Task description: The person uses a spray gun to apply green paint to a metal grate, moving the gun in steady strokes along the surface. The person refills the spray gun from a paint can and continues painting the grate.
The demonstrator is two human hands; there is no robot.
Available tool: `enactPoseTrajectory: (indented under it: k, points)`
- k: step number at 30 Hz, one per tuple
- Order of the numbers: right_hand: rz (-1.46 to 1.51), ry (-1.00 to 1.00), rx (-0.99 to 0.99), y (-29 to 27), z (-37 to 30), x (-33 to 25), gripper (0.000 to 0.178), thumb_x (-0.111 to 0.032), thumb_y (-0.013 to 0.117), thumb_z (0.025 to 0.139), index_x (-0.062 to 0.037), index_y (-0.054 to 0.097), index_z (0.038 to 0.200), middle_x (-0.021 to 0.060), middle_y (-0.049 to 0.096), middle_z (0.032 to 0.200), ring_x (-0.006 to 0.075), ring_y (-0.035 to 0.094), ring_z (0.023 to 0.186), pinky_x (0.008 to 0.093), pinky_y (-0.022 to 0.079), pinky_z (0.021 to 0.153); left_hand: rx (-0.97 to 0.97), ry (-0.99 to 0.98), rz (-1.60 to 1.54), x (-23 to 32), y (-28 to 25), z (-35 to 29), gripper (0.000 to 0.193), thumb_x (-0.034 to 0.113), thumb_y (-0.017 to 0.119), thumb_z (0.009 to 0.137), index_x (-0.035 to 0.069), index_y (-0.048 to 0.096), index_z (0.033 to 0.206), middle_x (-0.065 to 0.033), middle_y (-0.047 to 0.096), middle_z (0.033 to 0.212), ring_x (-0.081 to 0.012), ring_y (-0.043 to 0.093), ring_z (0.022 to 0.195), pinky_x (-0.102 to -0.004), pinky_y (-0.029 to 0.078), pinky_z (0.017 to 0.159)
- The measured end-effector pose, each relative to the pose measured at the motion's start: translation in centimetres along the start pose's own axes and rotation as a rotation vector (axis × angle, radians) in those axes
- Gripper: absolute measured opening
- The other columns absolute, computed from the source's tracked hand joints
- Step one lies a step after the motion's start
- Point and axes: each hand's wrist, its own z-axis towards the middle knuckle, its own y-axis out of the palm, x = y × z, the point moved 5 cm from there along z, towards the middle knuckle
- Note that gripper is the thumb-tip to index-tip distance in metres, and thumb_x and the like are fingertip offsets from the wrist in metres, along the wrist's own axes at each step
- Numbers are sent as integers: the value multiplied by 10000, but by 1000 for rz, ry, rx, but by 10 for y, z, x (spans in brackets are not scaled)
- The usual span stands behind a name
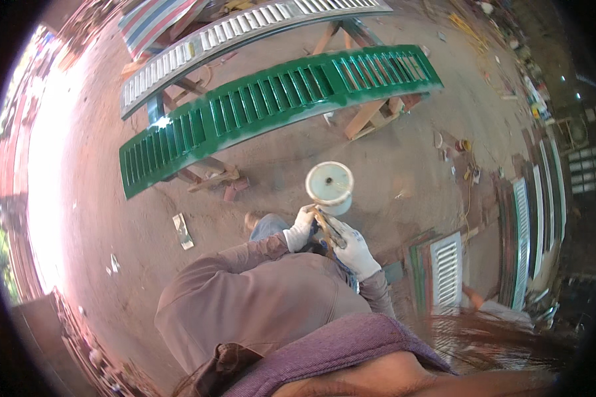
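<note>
Both my hands wear white gloves and meet in front of my body. Between them is a paint spray gun (324, 226), its brownish, stained metal body partly covered by my fingers. A white round cup (330, 184) with a small dark hole in its lid sits at its far end. My left hand (301, 228) closes on the gun's left side, and my right hand (355, 253) wraps its right side. Beyond the cup, a glossy green louvered shutter (338, 78) lies across wooden trestles, apart from my hands.
Behind the green shutter, a grey-white louvered shutter (195, 47) rests on supports. A wooden trestle (367, 119) stands under the green one. More shutters, including a white one (447, 271), lean at the right. A flat scrap (183, 231) lies on the dirt floor at left.
</note>
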Motion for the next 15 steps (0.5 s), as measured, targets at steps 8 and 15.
enactPoseTrajectory:
  k: [8,15]
  points:
    - [191,-17,-135,-84,1,89,488,-80,681,819,21,556,1280,204,631,1199,342,630,1066,398,503,904,-74,-71,245,-4,98,25,334,195,536,971,-20,588,1221,-79,665,1068,-150,619,953,-290,505,849]
    - [311,46,0,-262,100,104,423,57,534,899,-10,553,1316,79,622,1248,153,607,1094,298,515,882,-155,273,197,31,162,113,377,325,561,984,33,582,1223,-37,682,978,-122,630,772,-277,522,659]
